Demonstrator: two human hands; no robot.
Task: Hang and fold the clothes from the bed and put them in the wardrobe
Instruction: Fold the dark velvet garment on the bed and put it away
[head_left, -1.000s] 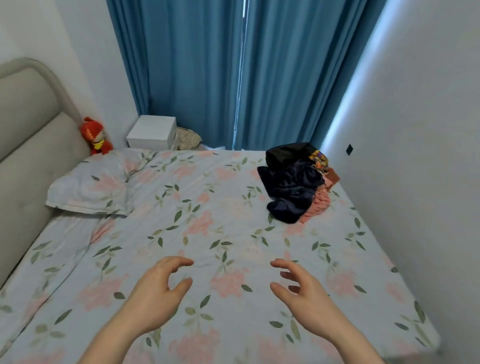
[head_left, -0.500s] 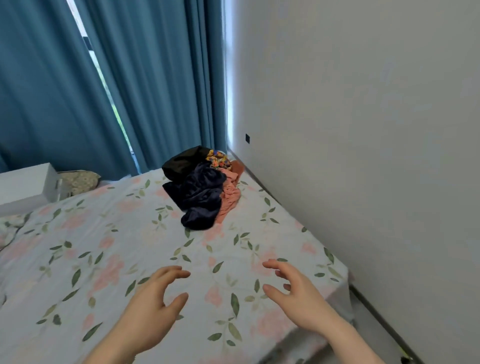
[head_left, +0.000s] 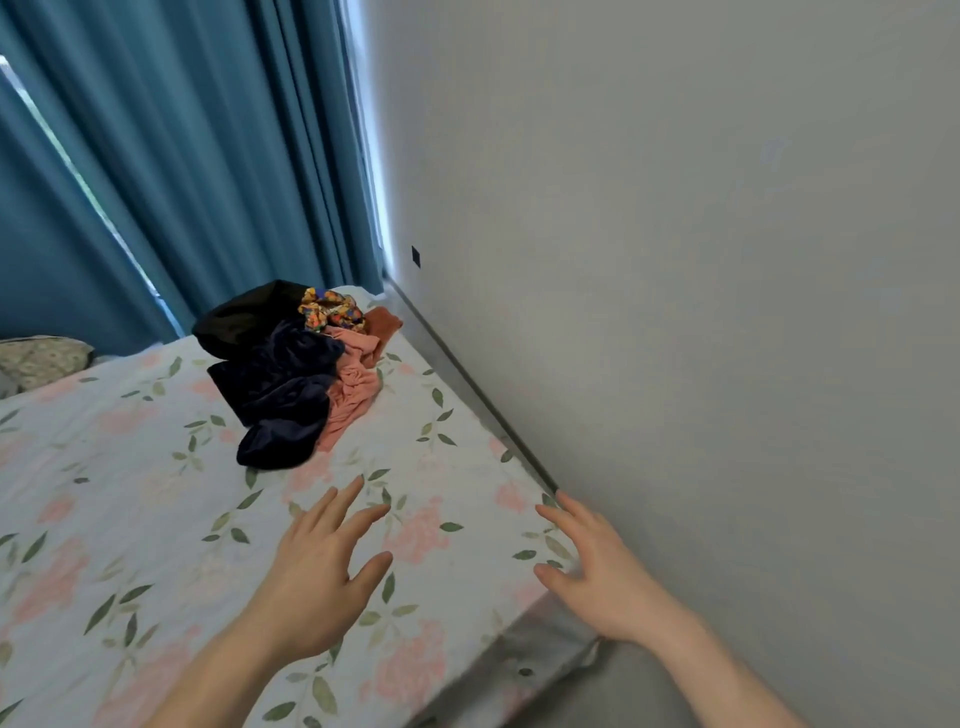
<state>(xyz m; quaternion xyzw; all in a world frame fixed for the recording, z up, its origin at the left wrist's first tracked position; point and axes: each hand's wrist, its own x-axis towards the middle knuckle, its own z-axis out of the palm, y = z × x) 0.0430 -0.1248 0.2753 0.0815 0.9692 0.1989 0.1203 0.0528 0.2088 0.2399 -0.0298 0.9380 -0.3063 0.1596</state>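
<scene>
Hands (head_left: 322, 571) now splayed, clothes (head_left: 291, 374) crumpled, dark+pink

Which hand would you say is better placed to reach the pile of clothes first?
Left, probably. The left hand hovers open over the sheet, pointing at the clothes pile. The right hand, also open, sits near the bed's corner by the wall, farther aside.

Teal curtains (head_left: 197, 171) hang floor-length behind the far side of the room, daylight showing through a narrow gap. A plain grey wall (head_left: 701, 312) carries a small dark square fitting (head_left: 415, 256) near the corner.
</scene>
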